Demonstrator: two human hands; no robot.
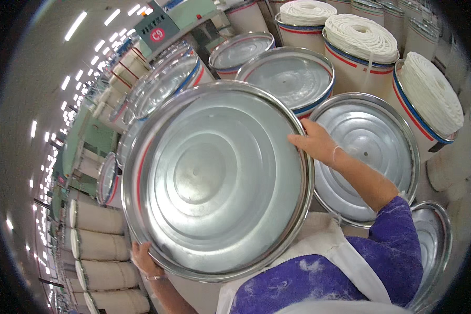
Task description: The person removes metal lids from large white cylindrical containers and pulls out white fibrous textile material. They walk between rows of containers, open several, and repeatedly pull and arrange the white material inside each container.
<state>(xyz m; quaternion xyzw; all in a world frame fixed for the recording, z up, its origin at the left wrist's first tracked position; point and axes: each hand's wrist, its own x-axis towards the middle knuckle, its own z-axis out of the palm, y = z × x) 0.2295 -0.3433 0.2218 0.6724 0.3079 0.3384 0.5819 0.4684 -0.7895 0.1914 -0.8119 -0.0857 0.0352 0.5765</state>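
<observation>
A large round sliver can [220,167] fills the middle of the view, its mouth tipped toward me. Inside its shiny steel rim lies a grey metal plate with ringed ridges, and no fibre shows on it. My right hand [319,141] is closed over the rim at the upper right, thumb on the inner side. At the lower left my left hand [145,259] grips the same rim, its fingers partly hidden behind it. The can's body is out of sight behind its mouth.
Another can with a bare plate [366,152] stands close on the right, and more such cans [285,78] are beyond. Cans heaped with coiled white sliver [361,36] stand at the back right. Cream cans [99,217] lie stacked at left; a green machine [188,15] is behind.
</observation>
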